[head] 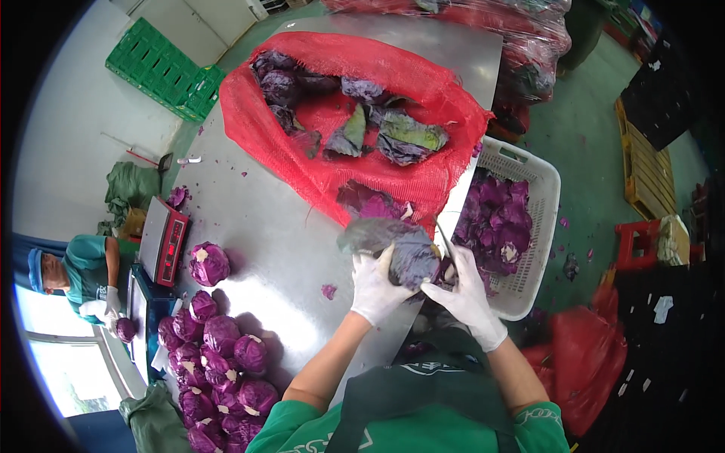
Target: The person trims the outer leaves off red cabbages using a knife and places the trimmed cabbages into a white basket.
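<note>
My left hand [378, 285], in a white glove, cradles a red cabbage [416, 260] from its left side, above the edge of the metal table. A dull outer leaf [362, 235] spreads out on the far side of that head, blurred. In my gloved right hand [469, 303] is a knife [444, 236], its blade pointing away from me and its handle mostly hidden by the fingers. The right thumb touches the cabbage's near right side. Just beyond lies an open red mesh sack [266, 150] with untrimmed cabbages [280, 86] and loose leaves [410, 136] in it.
Trimmed cabbages [221, 334] are heaped at the table's [272, 238] left. A scale [164, 240] and another knife [189, 161] lie farther along. Right of the table stands a white basket [546, 187] of purple leaves [493, 215]. A co-worker [90, 272] holds a cabbage at far left.
</note>
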